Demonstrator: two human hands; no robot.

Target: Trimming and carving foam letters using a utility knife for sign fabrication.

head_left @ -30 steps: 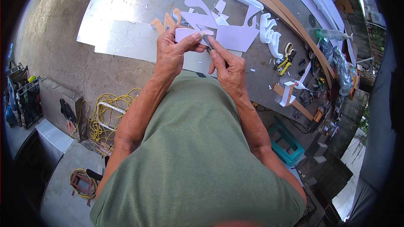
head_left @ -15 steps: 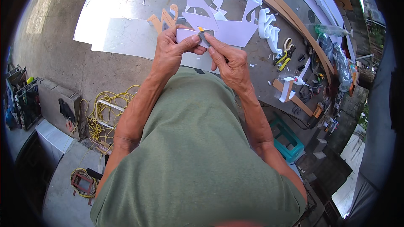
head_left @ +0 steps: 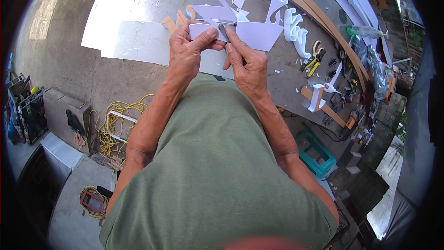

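Note:
Over the near edge of the worktable, my left hand (head_left: 189, 51) pinches a pale lilac-white cut-out sheet (head_left: 213, 13) between thumb and fingers. The sheet's curved arm sticks out toward the far side. Close beside it, my right hand (head_left: 247, 58) is closed on a small dark grey cutter (head_left: 223, 32), its end against or just over the sheet; whether it touches I cannot tell. A larger lilac-white offcut (head_left: 261, 34) with a curved neck lies just beyond my right hand. Tan letter-shaped pieces (head_left: 172, 22) lie partly behind my left hand.
White curled strips (head_left: 296, 32), yellow-handled snips (head_left: 314, 60) and a white glue gun (head_left: 329, 87) lie to the right. Long tan strips (head_left: 319, 18) arc across the table. A green stool (head_left: 317, 153) stands below, and yellow cord (head_left: 115, 129) lies on the floor at left.
The held cut-out has shifted left and turned, its curved arm now swung up and to the left. My right hand has moved slightly left, and the cutter's yellow-orange part no longer shows.

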